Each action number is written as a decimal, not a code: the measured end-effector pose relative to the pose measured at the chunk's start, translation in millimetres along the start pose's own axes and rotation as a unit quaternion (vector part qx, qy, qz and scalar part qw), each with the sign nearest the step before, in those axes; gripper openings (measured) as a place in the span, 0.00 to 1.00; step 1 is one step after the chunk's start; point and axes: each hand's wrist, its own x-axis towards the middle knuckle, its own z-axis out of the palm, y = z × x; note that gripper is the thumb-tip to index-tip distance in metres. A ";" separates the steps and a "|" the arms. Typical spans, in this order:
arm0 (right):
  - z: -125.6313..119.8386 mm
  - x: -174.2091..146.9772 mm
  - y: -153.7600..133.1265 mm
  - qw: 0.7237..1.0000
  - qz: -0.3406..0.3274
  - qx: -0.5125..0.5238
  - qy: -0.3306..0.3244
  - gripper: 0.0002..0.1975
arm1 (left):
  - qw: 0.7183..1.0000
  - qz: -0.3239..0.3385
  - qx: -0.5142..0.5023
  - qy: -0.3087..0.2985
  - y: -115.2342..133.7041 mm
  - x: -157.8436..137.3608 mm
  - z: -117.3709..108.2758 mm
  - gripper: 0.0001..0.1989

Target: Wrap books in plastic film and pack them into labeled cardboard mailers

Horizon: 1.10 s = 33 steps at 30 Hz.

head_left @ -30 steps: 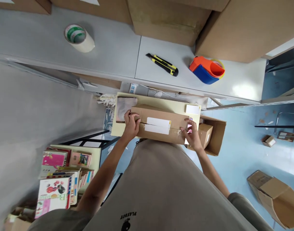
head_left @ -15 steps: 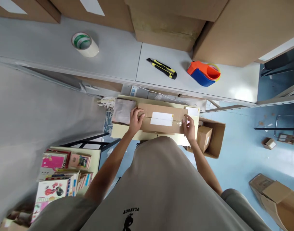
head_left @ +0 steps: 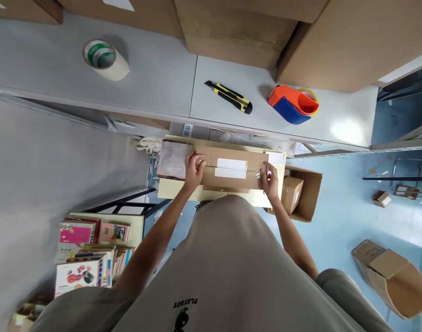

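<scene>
A long, flat cardboard box lies on a pale yellow table, a white label across its middle seam. My left hand is closed around the box's left end, fingers curled over the top. At the right end my right hand grips the box with bent fingers, and shiny clear tape shows beside the fingertips. To the left of the box, touching or nearly so, is a stack under clear wrap. Behind my right hand a white sheet lies on the table.
On the grey shelf ahead are a tape roll, a yellow-black utility knife and an orange-blue tape dispenser, with large cartons behind. An open carton stands right of the table. Books are stacked at lower left.
Both hands stay at the ends of the cardboard box, with slight finger shifts. The view has shifted a little; the box remains on the table.
</scene>
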 end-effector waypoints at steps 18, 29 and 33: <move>12.8 6.9 9.6 0.999 0.003 0.036 0.025 0.32 | 1.000 -0.026 -0.007 0.000 6.9 8.0 -1.3 0.18; -32.0 19.0 -24.3 0.991 -0.080 -0.094 0.039 0.34 | 0.997 0.036 0.059 -0.023 46.1 22.7 -19.8 0.19; -87.3 100.4 -67.0 0.954 -0.233 -0.148 0.118 0.38 | 0.989 0.139 0.053 -0.005 108.7 53.8 -4.9 0.20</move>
